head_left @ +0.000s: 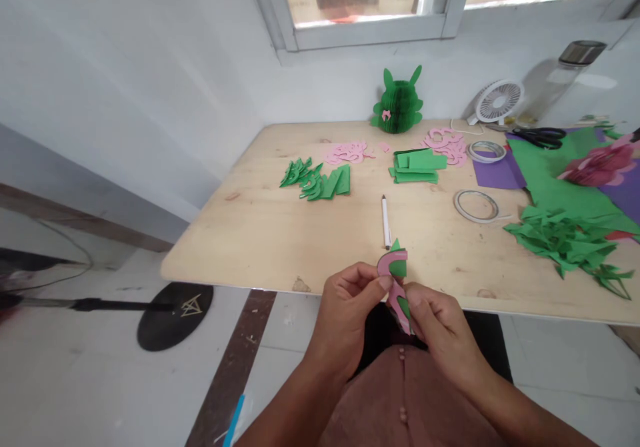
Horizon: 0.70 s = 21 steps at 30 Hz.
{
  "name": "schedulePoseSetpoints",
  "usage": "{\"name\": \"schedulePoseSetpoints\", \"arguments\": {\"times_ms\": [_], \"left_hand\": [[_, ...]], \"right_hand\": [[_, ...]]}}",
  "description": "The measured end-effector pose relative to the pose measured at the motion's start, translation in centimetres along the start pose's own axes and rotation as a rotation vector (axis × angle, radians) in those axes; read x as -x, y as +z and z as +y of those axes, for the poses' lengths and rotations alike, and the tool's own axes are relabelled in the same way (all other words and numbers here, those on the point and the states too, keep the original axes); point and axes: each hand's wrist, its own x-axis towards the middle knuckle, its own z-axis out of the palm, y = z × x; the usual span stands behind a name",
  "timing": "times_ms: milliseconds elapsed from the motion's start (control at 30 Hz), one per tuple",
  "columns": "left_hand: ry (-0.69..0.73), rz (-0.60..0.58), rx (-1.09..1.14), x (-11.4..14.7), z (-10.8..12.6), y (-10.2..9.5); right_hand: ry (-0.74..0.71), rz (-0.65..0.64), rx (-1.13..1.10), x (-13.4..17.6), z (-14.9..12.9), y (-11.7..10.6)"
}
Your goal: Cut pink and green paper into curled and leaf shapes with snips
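Both hands meet at the table's front edge around a curved pink paper cutout (pixel 399 295) with green paper (pixel 399 267) behind it. My left hand (pixel 350 300) pinches the pink piece near its middle between thumb and forefinger. My right hand (pixel 436 317) grips its right side lower down, with the fingers closed. Just beyond the hands lies a white pen (pixel 385 222) with a dark tip. Green paper cutouts (pixel 311 179) sit in a small group to the left, and pink cutouts (pixel 346 152) lie behind them.
A green honeycomb paper figure (pixel 397 103) stands by the wall. Folded green strips (pixel 417 165), more pink cutouts (pixel 445 145), tape rolls (pixel 476 205), black scissors (pixel 540 138), green scraps (pixel 565 237), a white fan (pixel 500 102) and a glass bottle (pixel 555 90) occupy the right.
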Motion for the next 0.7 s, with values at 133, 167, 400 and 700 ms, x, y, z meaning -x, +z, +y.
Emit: {"name": "schedulePoseSetpoints", "arguments": {"times_ms": [133, 167, 400, 700], "left_hand": [[0.012, -0.01, -0.027, -0.3, 0.0, -0.5], [0.015, -0.007, -0.037, -0.3, 0.0, -0.6], [0.024, 0.038, -0.092, -0.7, 0.3, -1.1], [-0.109, -0.107, -0.178, -0.3, -0.3, -0.9]], "right_hand": [[0.012, -0.042, 0.05, 0.1, 0.0, -0.6], [0.015, -0.038, 0.067, 0.2, 0.1, -0.8], [0.107, 0.014, 0.136, 0.7, 1.4, -2.9], [0.087, 0.26, -0.019, -0.7, 0.7, -2.8]]}}
